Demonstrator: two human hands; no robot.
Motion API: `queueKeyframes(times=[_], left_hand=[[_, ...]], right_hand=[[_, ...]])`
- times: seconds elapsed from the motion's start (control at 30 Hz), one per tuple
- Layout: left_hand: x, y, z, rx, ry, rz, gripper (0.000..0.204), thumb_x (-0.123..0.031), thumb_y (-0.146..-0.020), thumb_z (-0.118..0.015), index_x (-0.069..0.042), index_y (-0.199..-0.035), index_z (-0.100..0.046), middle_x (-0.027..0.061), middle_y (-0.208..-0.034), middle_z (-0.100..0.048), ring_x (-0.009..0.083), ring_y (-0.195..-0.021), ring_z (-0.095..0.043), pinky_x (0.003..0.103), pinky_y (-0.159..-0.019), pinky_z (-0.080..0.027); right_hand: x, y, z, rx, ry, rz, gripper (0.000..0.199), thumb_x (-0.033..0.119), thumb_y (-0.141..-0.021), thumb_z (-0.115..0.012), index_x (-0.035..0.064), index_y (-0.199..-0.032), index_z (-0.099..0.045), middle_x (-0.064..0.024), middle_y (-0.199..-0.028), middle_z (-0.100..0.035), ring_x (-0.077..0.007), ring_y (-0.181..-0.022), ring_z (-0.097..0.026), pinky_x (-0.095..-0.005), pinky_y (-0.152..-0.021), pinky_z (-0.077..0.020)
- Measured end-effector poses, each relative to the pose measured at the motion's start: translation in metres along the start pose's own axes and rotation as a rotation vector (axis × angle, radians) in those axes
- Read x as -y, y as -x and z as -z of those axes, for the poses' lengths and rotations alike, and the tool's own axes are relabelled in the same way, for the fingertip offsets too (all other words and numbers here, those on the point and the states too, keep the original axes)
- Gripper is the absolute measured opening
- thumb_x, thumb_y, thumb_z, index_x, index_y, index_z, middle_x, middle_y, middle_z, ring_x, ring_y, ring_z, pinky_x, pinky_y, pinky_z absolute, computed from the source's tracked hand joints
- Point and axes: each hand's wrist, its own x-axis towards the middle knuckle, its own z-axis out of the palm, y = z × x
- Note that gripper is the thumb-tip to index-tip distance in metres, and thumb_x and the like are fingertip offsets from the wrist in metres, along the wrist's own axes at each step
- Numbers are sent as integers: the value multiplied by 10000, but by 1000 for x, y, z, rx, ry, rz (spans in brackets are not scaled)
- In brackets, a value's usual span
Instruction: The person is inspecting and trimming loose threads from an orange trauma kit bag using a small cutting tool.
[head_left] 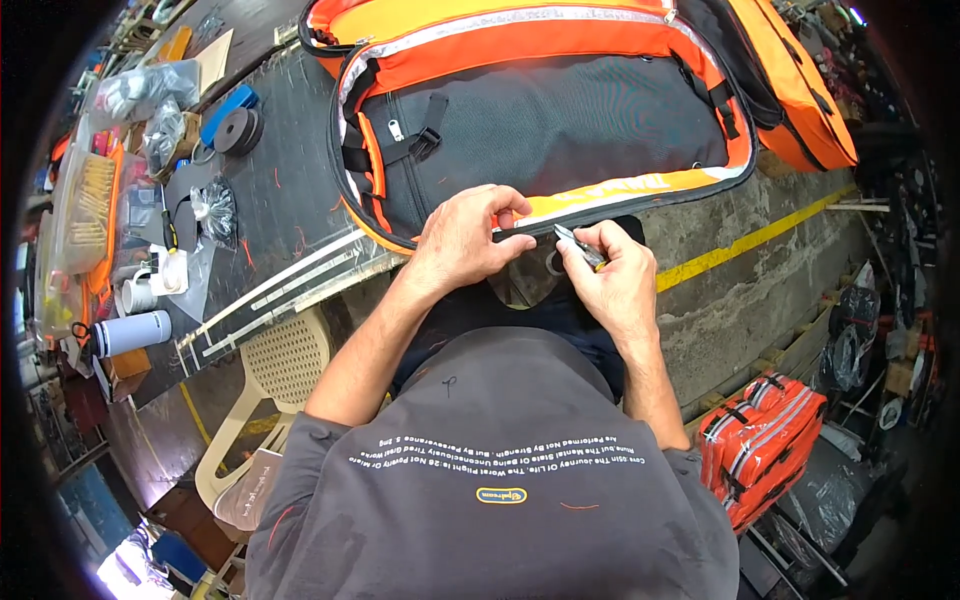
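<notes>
Right hand (pixel 618 272) is closing its fingers around small metal snips (pixel 578 244), tip touching the bag's edge. Left hand (pixel 462 240) is pinching the lower rim of the orange-and-black bag (pixel 540 120), thumb and fingers clamped on it. Bag is lying open across the black worktable (pixel 290 190), stacked orange bags (pixel 762 445) sitting on the floor at right.

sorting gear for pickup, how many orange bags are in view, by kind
Large orange and dark grey fabric bag on the table, its edge pinched by the left hand: 1
Plain orange fabric bag behind it: 1
Small orange bag with grey stripes on the floor: 1
Total: 3
</notes>
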Motion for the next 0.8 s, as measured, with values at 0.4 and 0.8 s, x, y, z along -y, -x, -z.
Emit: queueKeyframes(times=[0.4,0.8], left_hand=[[-3,11,15,-35,-55,-40,314,-154,-822,-931,-23,-1063,-777,76,-903,-694,215,-833,-699,364,-731,-558],[-14,31,12,-346,-312,-218,248,-186,-782,-936,-92,-960,-791,51,-1021,-704,286,-959,-671,421,-838,-531]], right_hand=[[-7,5,4,-60,18,5,189,162,-899,-867,33,-956,-741,-126,-823,-779,-236,-701,-765,-362,-659,-574],[8,5,-14,15,24,105,262,239,-909,-878,50,-1042,-755,-137,-902,-795,-309,-788,-791,-406,-698,-599]])
